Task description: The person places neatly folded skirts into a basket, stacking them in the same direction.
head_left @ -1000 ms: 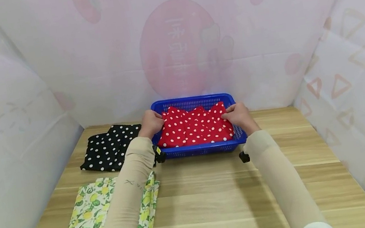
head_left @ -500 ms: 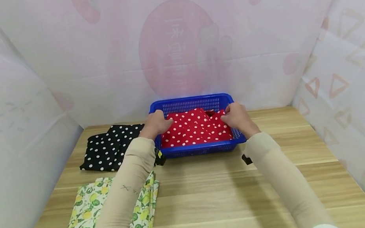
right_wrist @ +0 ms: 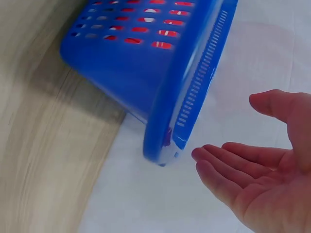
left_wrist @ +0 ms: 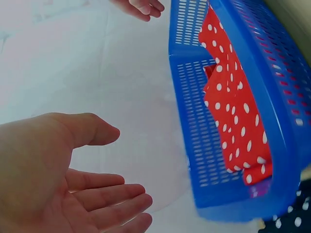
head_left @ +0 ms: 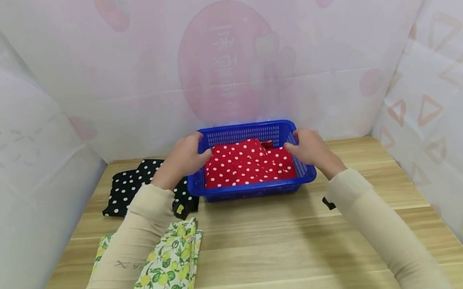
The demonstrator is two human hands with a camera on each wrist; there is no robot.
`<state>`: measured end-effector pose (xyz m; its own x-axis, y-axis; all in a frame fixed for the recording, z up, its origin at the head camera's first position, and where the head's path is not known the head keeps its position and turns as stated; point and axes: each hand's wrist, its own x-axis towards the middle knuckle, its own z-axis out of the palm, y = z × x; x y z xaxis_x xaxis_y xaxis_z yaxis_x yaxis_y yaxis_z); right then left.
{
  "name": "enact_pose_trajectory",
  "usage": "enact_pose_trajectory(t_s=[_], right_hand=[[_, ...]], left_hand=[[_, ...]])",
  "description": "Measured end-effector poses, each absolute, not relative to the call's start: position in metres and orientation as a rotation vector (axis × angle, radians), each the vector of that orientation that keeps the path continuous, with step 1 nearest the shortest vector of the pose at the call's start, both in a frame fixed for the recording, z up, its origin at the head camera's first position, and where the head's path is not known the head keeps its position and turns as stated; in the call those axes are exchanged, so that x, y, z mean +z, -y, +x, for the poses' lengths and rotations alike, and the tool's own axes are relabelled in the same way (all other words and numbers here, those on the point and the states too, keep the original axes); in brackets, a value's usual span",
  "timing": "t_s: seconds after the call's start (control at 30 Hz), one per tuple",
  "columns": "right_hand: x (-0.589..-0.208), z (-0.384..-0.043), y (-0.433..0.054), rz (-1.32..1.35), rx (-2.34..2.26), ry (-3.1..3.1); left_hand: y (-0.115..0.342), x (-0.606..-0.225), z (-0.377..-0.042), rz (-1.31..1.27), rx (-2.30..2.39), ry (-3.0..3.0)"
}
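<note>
Red cloth with white polka dots [head_left: 243,163] lies folded inside a blue plastic basket [head_left: 257,191] at the back of the table. My left hand [head_left: 185,158] hovers by the basket's left end, fingers spread and holding nothing. In the left wrist view the thumb and fingers of that hand [left_wrist: 82,174] stand apart from the basket rim [left_wrist: 262,87]. Over the right end is my right hand [head_left: 308,148], also with loose fingers and nothing in it. The right wrist view shows its palm [right_wrist: 262,179] beside the basket's corner.
Left of the basket lies a folded black cloth with white dots [head_left: 123,192], partly behind the left arm. Nearer the front is a folded lemon-print cloth [head_left: 166,276], partly covered by the left sleeve. A pale printed sheet [head_left: 228,64] hangs close behind the basket.
Both hands have let go of the red polka-dot cloth and moved outward, the left to the left, the right to the right. The cloth now lies lower in the basket.
</note>
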<state>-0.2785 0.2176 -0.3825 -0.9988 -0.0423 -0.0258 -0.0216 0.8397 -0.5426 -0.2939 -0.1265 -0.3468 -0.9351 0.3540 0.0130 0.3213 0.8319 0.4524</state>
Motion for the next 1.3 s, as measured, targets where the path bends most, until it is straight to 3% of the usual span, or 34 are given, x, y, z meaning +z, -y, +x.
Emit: enact_pose_trajectory(t_s=[0.27,0.57,1.3], right_hand=[[-0.39,-0.269,-0.22,-0.149,-0.674,-3.013],[-0.411,-0.263,-0.235,-0.286,-0.669,-2.987],[-0.453,-0.258,-0.243,-0.28,-0.765,-3.018]], left_hand=[[0.157,-0.339,-0.266,0.713,0.609,-3.007],[0.204,-0.352,-0.23,0.629,0.513,-3.043],[0.29,-0.448,-0.152,0.527,0.725,-3.066]])
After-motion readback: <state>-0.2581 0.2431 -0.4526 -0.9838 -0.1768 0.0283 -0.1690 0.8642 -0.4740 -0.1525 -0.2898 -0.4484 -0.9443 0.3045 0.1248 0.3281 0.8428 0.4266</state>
